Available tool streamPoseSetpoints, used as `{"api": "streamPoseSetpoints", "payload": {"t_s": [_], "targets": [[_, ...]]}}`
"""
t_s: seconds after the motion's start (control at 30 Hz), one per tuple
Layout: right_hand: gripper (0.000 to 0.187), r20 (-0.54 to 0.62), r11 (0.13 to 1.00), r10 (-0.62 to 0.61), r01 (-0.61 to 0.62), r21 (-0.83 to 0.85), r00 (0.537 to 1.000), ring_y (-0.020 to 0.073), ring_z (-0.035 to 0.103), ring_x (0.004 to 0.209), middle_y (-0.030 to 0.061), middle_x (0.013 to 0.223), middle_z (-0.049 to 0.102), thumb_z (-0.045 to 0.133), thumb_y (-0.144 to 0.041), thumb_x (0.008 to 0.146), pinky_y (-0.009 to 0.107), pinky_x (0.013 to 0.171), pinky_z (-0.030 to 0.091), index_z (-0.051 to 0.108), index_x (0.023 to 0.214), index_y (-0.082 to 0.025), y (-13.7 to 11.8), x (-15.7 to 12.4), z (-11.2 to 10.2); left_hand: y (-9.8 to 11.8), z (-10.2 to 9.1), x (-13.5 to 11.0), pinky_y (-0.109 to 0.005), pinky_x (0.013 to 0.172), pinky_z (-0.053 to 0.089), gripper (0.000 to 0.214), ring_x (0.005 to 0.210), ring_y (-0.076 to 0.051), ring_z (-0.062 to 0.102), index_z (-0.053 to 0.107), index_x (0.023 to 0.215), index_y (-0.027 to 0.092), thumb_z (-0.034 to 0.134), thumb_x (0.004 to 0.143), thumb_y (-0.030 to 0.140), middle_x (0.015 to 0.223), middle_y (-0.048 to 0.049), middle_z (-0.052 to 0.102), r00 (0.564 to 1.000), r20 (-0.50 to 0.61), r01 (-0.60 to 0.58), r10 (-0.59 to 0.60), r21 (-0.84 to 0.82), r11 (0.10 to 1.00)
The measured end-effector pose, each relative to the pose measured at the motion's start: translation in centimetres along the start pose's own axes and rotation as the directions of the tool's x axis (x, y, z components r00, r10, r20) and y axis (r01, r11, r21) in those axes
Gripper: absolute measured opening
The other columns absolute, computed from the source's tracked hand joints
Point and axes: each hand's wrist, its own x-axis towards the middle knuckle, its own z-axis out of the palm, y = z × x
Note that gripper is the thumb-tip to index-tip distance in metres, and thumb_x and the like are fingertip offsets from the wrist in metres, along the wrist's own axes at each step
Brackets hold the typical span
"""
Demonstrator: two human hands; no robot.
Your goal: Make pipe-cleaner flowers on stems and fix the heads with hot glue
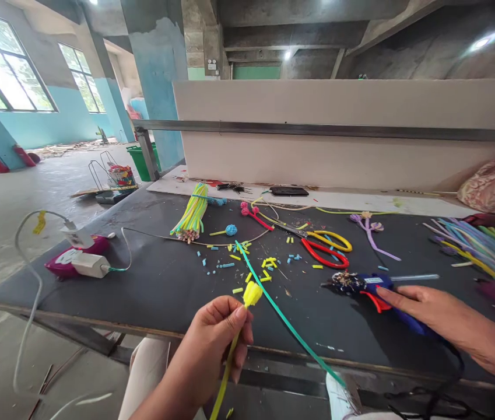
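In my left hand (216,335), thumb and fingers pinch a yellow pipe-cleaner stem just below its fluffy yellow flower bud (253,293). My right hand (431,309) grips a blue hot glue gun (376,282) with a red trigger; its nozzle points left, and a clear glue stick (415,277) juts out the back. The glue gun lies low at the tabletop, and my fingers under it are mostly hidden. A long green pipe cleaner (291,321) runs past the bud and over the table edge. Scissors (323,242) with red and yellow handles lie beyond.
Cut yellow and blue bits (270,263) litter the dark table (160,291). A bundle of pipe cleaners (193,213), a blue ball on a stem (230,230), a purple piece (372,230) and a phone (289,191) lie farther back. Plugs and a power strip (61,265) sit left.
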Motion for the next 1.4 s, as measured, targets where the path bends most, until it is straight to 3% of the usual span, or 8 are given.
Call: {"api": "streamPoseSetpoints", "payload": {"t_s": [0.17, 0.27, 0.4, 0.5, 0.6, 0.97, 1.13, 1.4], "targets": [[0.009, -0.003, 0.99, 0.011, -0.012, -0.143, 1.0, 0.0245, 0.058, 0.067, 0.0102, 0.076, 0.069, 0.065, -0.029, 0.071, 0.037, 0.066, 0.039, 0.068, 0.073, -0.02, -1.3, -0.8, -0.4, -0.4, 1.0, 0.0, -0.012, 0.028, 0.028, 0.023, 0.033, -0.002, 0.036, 0.05, 0.069, 0.017, 0.056, 0.082, 0.035, 0.058, 0.0039, 0.055, 1.0, -0.02, -0.013, 0.017, 0.181, 0.983], [0.016, 0.159, 0.976, -0.162, 0.135, 0.169, 0.974, 0.0222, 0.059, 0.08, 0.0062, 0.087, 0.067, 0.058, -0.033, 0.077, 0.034, 0.074, 0.043, 0.065, 0.088, -0.023, -3.7, -4.1, 1.5, -0.7, 1.5, -0.2, -0.012, 0.03, 0.021, 0.026, 0.034, -0.001, 0.033, 0.05, 0.067, 0.016, 0.056, 0.081, 0.037, 0.055, 0.005, 0.051, 1.0, -0.026, 0.006, 0.002, 0.283, 0.959], [0.027, 0.467, 0.78, -0.377, 0.002, 0.626, 0.8, 0.019, 0.057, 0.088, 0.0033, 0.094, 0.059, 0.063, -0.036, 0.076, 0.03, 0.078, 0.046, 0.058, 0.1, -0.024, -5.6, -7.9, 4.3, -1.0, 1.7, -0.2, -0.013, 0.034, 0.02, 0.026, 0.038, -0.001, 0.033, 0.051, 0.068, 0.016, 0.058, 0.079, 0.038, 0.056, 0.0048, 0.051, 1.0, 0.01, -0.004, 0.001, 0.342, 0.94], [0.035, 0.61, 0.737, -0.462, -0.104, 0.668, 0.644, 0.0152, 0.054, 0.08, 0.0004, 0.089, 0.055, 0.064, -0.026, 0.077, 0.028, 0.071, 0.045, 0.05, 0.109, -0.026, -6.0, -9.2, 5.0, -1.3, 1.6, -0.1, -0.015, 0.037, 0.022, 0.025, 0.042, -0.003, 0.035, 0.051, 0.069, 0.016, 0.058, 0.079, 0.038, 0.059, 0.0039, 0.052, 1.0, 0.027, -0.004, -0.006, 0.361, 0.932], [0.043, 0.644, 0.733, -0.515, -0.098, 0.673, 0.566, 0.0147, 0.051, 0.082, -0.0005, 0.091, 0.053, 0.063, -0.017, 0.075, 0.029, 0.073, 0.044, 0.045, 0.112, -0.027, -6.3, -9.8, 5.1, -1.7, 1.5, -0.1, -0.016, 0.04, 0.024, 0.025, 0.044, -0.004, 0.035, 0.053, 0.07, 0.016, 0.057, 0.081, 0.038, 0.059, 0.0035, 0.051, 0.998, 0.063, -0.027, 0.002, 0.402, 0.915], [0.028, 0.59, 0.81, -0.478, 0.067, 0.582, 0.65, 0.0154, 0.054, 0.077, -0.002, 0.081, 0.053, 0.055, -0.013, 0.071, 0.029, 0.069, 0.044, 0.047, 0.095, -0.024, -8.1, -10.9, 5.0, -2.1, 1.9, -0.2, -0.017, 0.038, 0.022, 0.034, 0.04, -0.003, 0.033, 0.052, 0.07, 0.016, 0.056, 0.079, 0.048, 0.057, 0.0038, 0.05, 0.983, 0.149, 0.057, -0.105, 0.297, 0.953], [0.026, 0.574, 0.831, -0.471, 0.118, 0.544, 0.67, 0.0147, 0.054, 0.074, -0.0023, 0.079, 0.053, 0.053, -0.01, 0.07, 0.028, 0.066, 0.045, 0.047, 0.092, -0.023, -8.3, -11.1, 5.0, -2.4, 2.1, -0.1, -0.018, 0.043, 0.024, 0.027, 0.046, -0.005, 0.034, 0.051, 0.068, 0.017, 0.069, 0.069, 0.037, 0.056, 0.0066, 0.044, 0.986, 0.156, 0.007, -0.058, 0.313, 0.95], [0.037, 0.597, 0.861, -0.43, 0.109, 0.497, 0.677, 0.0158, 0.054, 0.076, -0.0008, 0.085, 0.055, 0.058, -0.014, 0.068, 0.029, 0.068, 0.046, 0.049, 0.102, -0.025, -7.8, -10.9, 4.6, -2.4, 2.1, 0.1, -0.019, 0.045, 0.024, 0.024, 0.048, -0.007, 0.031, 0.048, 0.062, 0.018, 0.065, 0.07, 0.033, 0.052, 0.007, 0.038, 0.998, 0.063, -0.047, 0.022, 0.428, 0.903]]}}
